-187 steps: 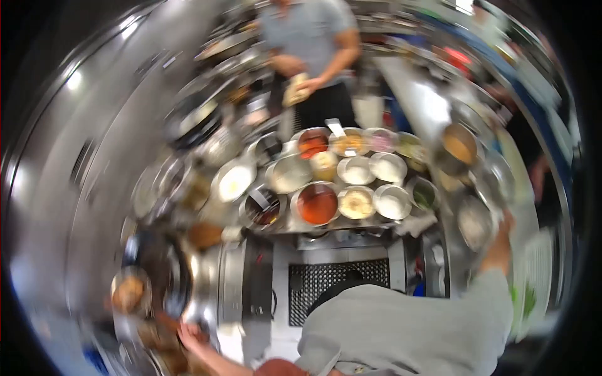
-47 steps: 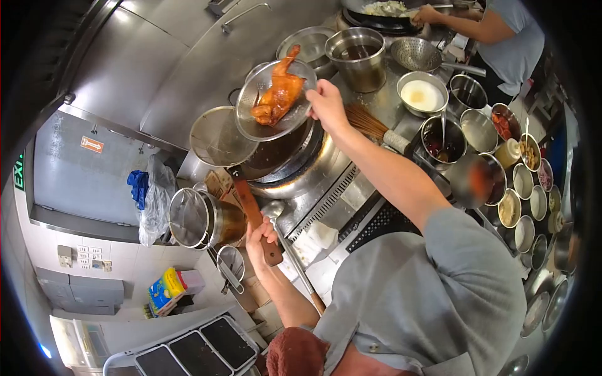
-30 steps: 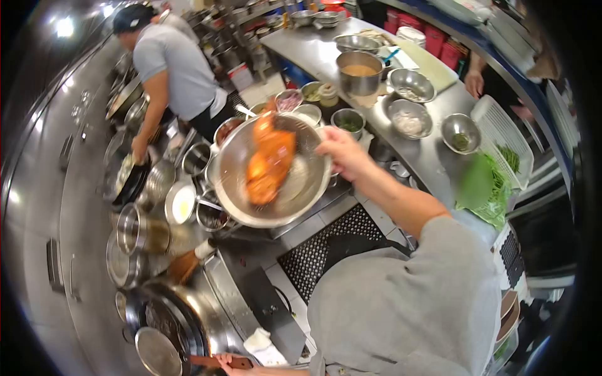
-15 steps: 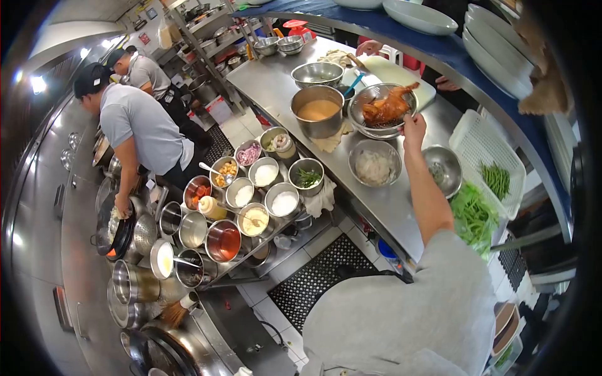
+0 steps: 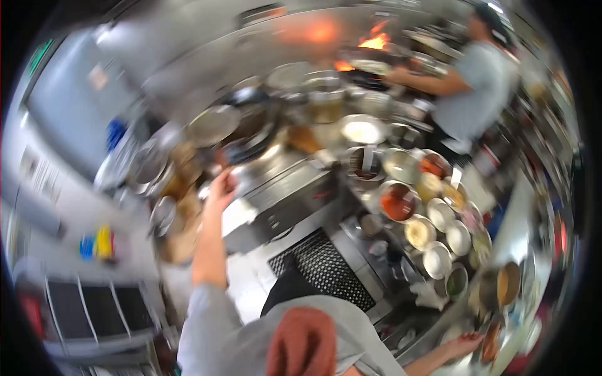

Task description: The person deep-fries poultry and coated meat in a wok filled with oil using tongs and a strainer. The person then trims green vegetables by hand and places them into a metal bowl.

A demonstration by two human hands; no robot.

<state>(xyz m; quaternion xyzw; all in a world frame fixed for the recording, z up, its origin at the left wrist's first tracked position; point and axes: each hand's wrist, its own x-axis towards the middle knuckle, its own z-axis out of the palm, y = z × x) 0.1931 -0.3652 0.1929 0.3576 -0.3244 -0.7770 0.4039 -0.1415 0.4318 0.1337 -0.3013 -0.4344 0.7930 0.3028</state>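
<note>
Smeared by motion, my left hand (image 5: 222, 187) is closed round the lower end of a wooden handle. That handle belongs to a round strainer (image 5: 214, 126), which is over the left side of the dark wok (image 5: 254, 128). At the lower right, my right hand (image 5: 463, 344) reaches out over the steel counter. Beside its fingertips is an orange-brown piece of roast poultry (image 5: 492, 340) in what looks like a metal bowl. Blur hides whether my right fingers touch the rim.
Flames (image 5: 375, 41) rise by a pan where a person (image 5: 480, 88) works. Many ingredient pots stand between the stove and counter, including red sauce (image 5: 399, 201). A black mat (image 5: 323, 266) covers floor below. Left are a stockpot (image 5: 149, 168) and a dark tray rack (image 5: 100, 310).
The view has swung left, bringing my left hand and the strainer back in sight. My right hand and the poultry now appear at the lower right. Flames now show beside the other person's pan.
</note>
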